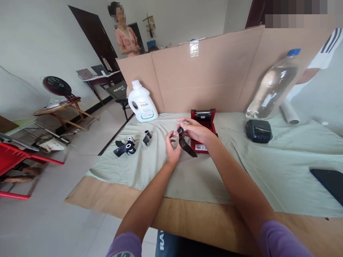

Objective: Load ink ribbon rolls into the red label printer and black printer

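Between my two hands is a small roll of dark film (183, 137), with a loose strip hanging from it toward the lower right. My left hand (173, 147) has its fingers curled at the roll's left side. My right hand (195, 130) grips the roll from above and the right, and its fingers partly hide it. Just behind my right hand stands a red device (213, 125) with a metal roller at its top; my hand and forearm cover part of it. Left of my hands, more dark film rolls (129, 147) with white cores and a small dark roll (147, 137) lie on the cloth.
A white detergent jug (143, 103) stands at the back left before a cardboard screen (198, 78). On the right are a tilted water bottle (273, 85), a dark glossy object (258, 131), a white tube (289, 112) and a black flat object (328, 182). Two people are beyond the screen.
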Action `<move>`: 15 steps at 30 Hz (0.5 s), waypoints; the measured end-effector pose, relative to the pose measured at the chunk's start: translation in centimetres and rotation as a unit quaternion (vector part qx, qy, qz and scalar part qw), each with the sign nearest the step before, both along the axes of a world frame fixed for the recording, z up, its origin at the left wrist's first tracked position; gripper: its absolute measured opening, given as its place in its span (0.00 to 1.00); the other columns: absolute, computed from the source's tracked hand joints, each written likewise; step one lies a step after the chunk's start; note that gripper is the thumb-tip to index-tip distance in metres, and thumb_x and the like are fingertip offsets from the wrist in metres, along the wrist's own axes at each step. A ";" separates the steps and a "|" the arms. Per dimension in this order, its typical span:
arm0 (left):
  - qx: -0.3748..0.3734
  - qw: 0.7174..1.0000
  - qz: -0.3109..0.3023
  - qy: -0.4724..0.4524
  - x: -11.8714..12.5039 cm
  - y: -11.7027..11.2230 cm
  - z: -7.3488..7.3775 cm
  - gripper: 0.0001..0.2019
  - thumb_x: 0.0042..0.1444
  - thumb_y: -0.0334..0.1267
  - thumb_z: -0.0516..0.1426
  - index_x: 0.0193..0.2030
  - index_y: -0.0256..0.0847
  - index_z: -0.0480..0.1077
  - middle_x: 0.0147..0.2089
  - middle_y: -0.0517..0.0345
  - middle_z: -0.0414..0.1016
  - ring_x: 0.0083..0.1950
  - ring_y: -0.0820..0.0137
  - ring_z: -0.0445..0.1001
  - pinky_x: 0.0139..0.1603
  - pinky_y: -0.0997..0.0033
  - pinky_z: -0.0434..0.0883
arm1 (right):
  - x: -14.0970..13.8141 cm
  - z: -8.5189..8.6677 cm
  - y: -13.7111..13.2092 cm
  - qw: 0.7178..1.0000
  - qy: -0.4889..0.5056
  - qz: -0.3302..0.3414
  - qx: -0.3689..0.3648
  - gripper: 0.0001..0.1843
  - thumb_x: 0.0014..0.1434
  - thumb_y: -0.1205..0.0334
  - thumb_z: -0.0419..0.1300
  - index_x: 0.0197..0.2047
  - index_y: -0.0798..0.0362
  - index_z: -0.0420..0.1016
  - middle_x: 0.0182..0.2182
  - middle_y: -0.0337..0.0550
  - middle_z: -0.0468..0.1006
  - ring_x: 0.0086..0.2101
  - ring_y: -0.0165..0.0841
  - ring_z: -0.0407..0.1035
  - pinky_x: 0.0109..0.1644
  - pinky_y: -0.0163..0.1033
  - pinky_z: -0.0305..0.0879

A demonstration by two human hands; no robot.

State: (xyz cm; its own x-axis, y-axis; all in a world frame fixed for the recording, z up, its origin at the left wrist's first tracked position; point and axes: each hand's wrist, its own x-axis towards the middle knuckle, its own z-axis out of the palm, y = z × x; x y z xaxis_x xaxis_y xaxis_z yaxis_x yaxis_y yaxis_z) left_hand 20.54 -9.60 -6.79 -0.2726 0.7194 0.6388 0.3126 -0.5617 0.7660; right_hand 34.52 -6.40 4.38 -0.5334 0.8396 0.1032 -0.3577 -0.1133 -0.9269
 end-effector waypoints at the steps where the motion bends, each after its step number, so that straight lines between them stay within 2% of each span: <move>1: 0.017 0.999 0.022 0.037 -0.2 -0.1 0.3 0.26 0.60 0.49 0.59 0.62 0.44 0.63 0.58 0.46 0.68 0.58 0.61 0.69 0.52 0.63 0.70 | 0.2 0.0 0.0 1.000 -0.009 0.011 -0.001 0.23 0.51 0.54 0.73 0.48 0.47 0.74 0.32 0.36 0.78 0.35 0.34 0.77 0.43 0.40 0.73; 3: 0.043 0.991 0.053 0.115 -0.7 -0.1 1.1 0.28 0.58 0.49 0.61 0.63 0.44 0.65 0.60 0.44 0.67 0.62 0.58 0.67 0.57 0.60 0.69 | 0.4 -0.1 -0.1 0.999 -0.024 0.031 -0.007 0.26 0.51 0.54 0.73 0.51 0.46 0.73 0.34 0.38 0.79 0.37 0.34 0.77 0.43 0.40 0.73; 5: 0.060 0.982 0.064 0.170 -1.1 -0.1 1.8 0.25 0.59 0.47 0.61 0.61 0.44 0.68 0.60 0.45 0.69 0.63 0.57 0.66 0.60 0.56 0.67 | 0.3 -0.4 -0.1 0.999 -0.030 0.039 -0.013 0.27 0.51 0.53 0.73 0.53 0.46 0.73 0.36 0.39 0.80 0.38 0.34 0.77 0.43 0.39 0.73; 10: 0.091 0.972 0.045 0.212 -2.1 0.7 3.2 0.15 0.63 0.41 0.58 0.55 0.45 0.73 0.49 0.50 0.79 0.53 0.60 0.73 0.55 0.57 0.68 | 0.6 -0.2 0.2 0.997 -0.059 0.045 -0.014 0.24 0.53 0.49 0.71 0.51 0.46 0.74 0.41 0.41 0.79 0.43 0.35 0.75 0.48 0.40 0.71; 13: 0.087 0.961 0.019 0.263 -2.4 1.6 4.4 0.15 0.63 0.39 0.58 0.56 0.45 0.73 0.50 0.51 0.80 0.51 0.62 0.75 0.54 0.59 0.67 | 2.6 1.2 0.6 0.983 -0.169 -0.023 0.063 0.18 0.55 0.55 0.69 0.48 0.47 0.76 0.43 0.40 0.79 0.43 0.33 0.73 0.48 0.38 0.69; 15: 0.078 0.946 -0.001 0.315 -2.3 2.4 5.2 0.16 0.64 0.38 0.56 0.58 0.47 0.73 0.52 0.52 0.80 0.53 0.62 0.75 0.56 0.59 0.66 | 4.4 2.2 0.9 0.954 -0.259 -0.064 0.133 0.14 0.54 0.60 0.67 0.45 0.50 0.77 0.41 0.40 0.79 0.41 0.33 0.73 0.45 0.38 0.68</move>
